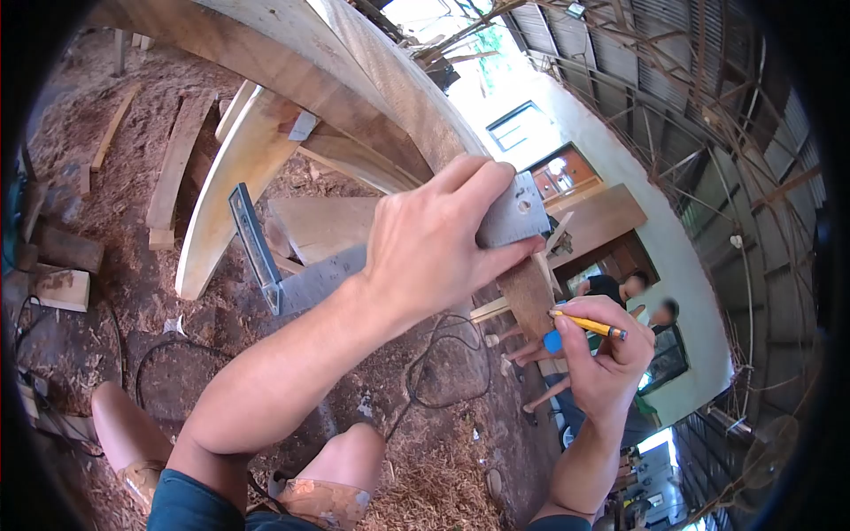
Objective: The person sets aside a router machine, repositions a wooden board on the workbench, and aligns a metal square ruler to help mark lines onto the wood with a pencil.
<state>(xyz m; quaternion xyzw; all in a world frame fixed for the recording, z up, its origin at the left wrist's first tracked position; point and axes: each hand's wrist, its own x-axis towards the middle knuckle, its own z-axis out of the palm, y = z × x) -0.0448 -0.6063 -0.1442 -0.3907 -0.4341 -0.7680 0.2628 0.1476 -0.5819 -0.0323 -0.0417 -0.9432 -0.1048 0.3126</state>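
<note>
My left hand (438, 230) is closed around the metal blade of a try square (513, 212), whose perforated end shows between my thumb and fingers. The square's dark handle (252, 239) sticks out to the left, beyond my wrist. In my right hand (606, 363) is a yellow pencil (589, 324), pinched with its tip pointing left. That tip is at a brown wooden piece (529, 299) just below the square's end. Large pale curved timber (354, 71) rises behind my left hand.
A curved wooden leg (221, 195) stands at the left. Wood offcuts (177, 164), shavings (434, 478) and a black cable (412, 372) lie on the ground. Two people (611, 288) are near the building at the right. A wooden board (602, 221) leans against its wall.
</note>
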